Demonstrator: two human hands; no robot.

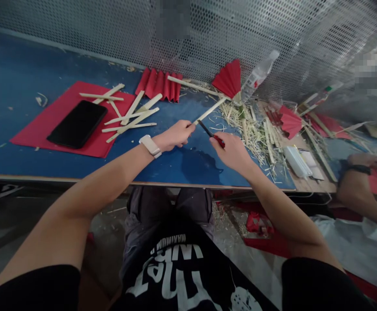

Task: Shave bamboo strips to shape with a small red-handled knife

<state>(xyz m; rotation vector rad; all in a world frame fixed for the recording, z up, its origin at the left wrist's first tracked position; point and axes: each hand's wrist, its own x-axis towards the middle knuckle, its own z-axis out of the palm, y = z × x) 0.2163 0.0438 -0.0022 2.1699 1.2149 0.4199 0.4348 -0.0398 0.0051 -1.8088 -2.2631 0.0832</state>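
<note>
A flat blue table (pixel 20 77) runs left to right, backed on the far side by a perforated metal screen (pixel 94 30). On the left lies a smooth red paper sheet (pixel 36 129) with a glossy black phone (pixel 77 124) and loose pale flat sticks (pixel 131 119) on it. To the right sits a stringy heap of shavings (pixel 253 129). Pleated red paper (pixel 159 84) and an open red fan (pixel 229 79) lie far. Near the table's middle, the left hand (pixel 175 134) is closed around a thin pale stick (pixel 209 111) that slants away to the far right. The right hand (pixel 232 151) clasps a red-handled knife (pixel 207 131), its dark blade touching the stick's near end.
</note>
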